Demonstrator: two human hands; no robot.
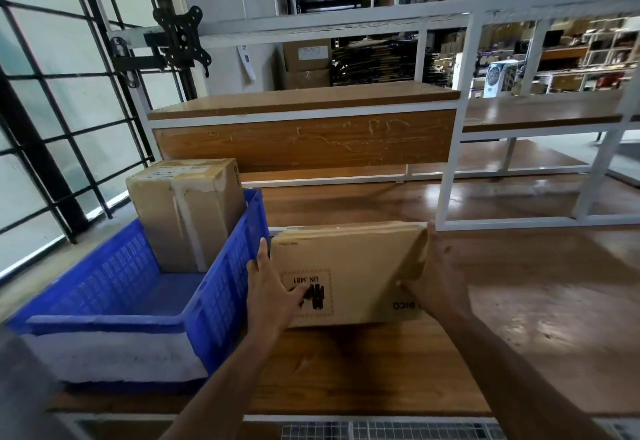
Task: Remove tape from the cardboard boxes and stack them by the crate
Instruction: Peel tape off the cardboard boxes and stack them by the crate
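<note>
A stack of flattened cardboard boxes (349,263) lies on the wooden table (363,370), right beside the blue crate (221,287). The top sheet carries a "UN 3481" label. My left hand (270,290) holds the stack's left edge, thumb on top over the label, fingers straight along the side next to the crate wall. My right hand (436,273) rests against the stack's right edge, fingers extended along it. A taped, upright cardboard box (187,211) stands inside the crate at its far end.
A raised wooden shelf (304,100) in a white metal frame (446,162) runs behind the stack. A black window grille and a monitor mount (183,37) are at the left. Warehouse racks fill the background.
</note>
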